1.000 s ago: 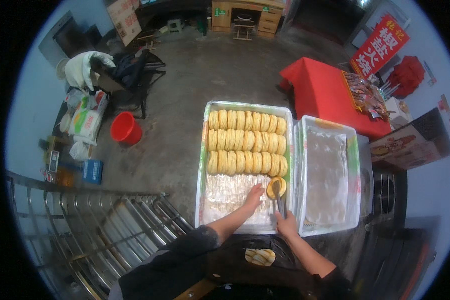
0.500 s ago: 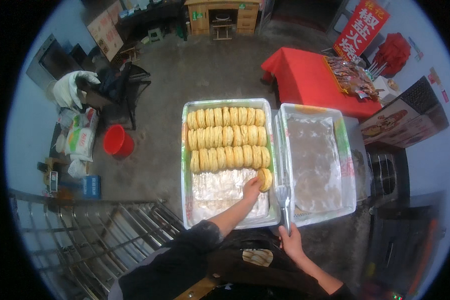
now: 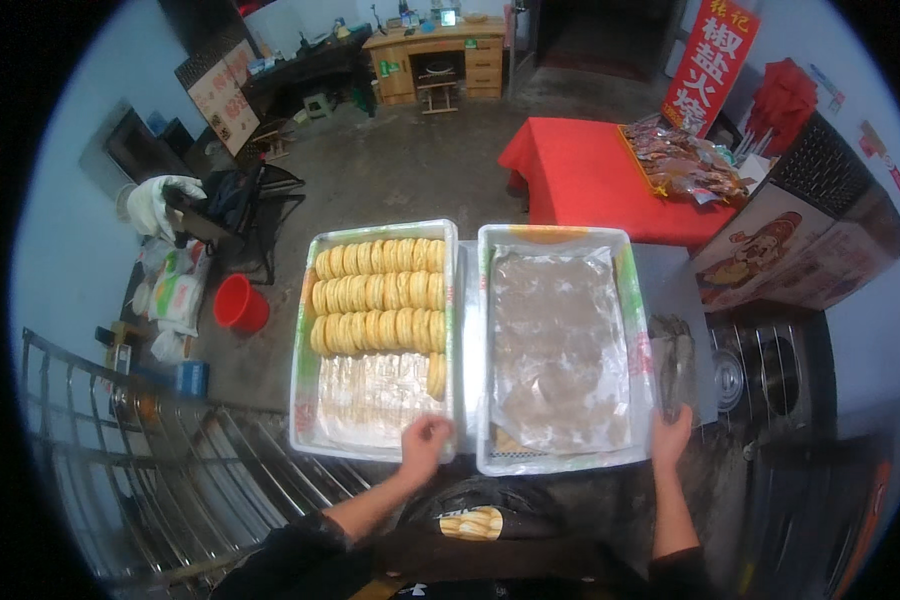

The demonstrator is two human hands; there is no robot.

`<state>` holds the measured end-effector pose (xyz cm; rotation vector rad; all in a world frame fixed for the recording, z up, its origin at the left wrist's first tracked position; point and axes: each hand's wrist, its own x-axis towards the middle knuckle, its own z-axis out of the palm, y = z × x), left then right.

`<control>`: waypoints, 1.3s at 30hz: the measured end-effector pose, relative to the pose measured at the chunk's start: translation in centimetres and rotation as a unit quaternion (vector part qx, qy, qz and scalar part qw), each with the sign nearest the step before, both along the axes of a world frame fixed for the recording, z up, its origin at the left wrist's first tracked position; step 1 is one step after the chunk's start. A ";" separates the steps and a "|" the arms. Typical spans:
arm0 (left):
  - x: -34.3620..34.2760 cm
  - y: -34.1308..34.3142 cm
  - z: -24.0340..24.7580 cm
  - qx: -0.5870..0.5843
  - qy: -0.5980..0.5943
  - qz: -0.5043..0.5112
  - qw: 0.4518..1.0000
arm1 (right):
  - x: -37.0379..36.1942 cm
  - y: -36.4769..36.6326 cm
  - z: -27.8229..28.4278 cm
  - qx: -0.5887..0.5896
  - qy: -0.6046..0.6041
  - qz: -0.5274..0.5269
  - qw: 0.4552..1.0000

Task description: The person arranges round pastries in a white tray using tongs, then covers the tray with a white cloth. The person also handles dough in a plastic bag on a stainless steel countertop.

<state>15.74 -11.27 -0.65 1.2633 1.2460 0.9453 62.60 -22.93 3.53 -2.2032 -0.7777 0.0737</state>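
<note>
My left hand (image 3: 425,442), fingers curled in, is over the near right corner of the left tray (image 3: 297,400). I cannot make out anything in it. Three rows of round golden pastries (image 3: 378,292) stand on edge in this foil-lined tray. A short group of pastries (image 3: 436,375) begins a fourth row at its right end. My right hand (image 3: 670,435) is beside the near right corner of the right tray (image 3: 642,375), close to a grey cloth-like thing (image 3: 675,365). Its fingers are blurred, so any grip is unclear. A floury, greyish sheet (image 3: 560,340) lines that tray.
Behind the trays stands a red-covered table (image 3: 575,175) with packaged goods (image 3: 685,165). A printed carton (image 3: 770,245) is at the right, a metal rack (image 3: 200,470) at the near left. A red bucket (image 3: 241,303) and a wooden desk (image 3: 440,60) are farther off.
My left hand has let go of the pastry and drawn back toward me. My right hand has moved right, away from the metal tongs, which no longer show. The gap between the trays has widened.
</note>
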 end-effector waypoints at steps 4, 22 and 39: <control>4.0 -9.4 -0.2 -0.234 0.016 0.010 0.972 | 4.1 0.5 -1.7 -0.149 0.149 0.108 0.971; 5.7 -26.4 -7.3 -0.447 -0.296 0.238 0.810 | -2.1 -17.5 -4.7 -0.154 0.114 0.259 0.947; -15.6 -59.6 -15.8 -0.373 -0.253 0.290 0.844 | -20.8 -52.6 -16.0 -0.128 0.269 0.172 0.939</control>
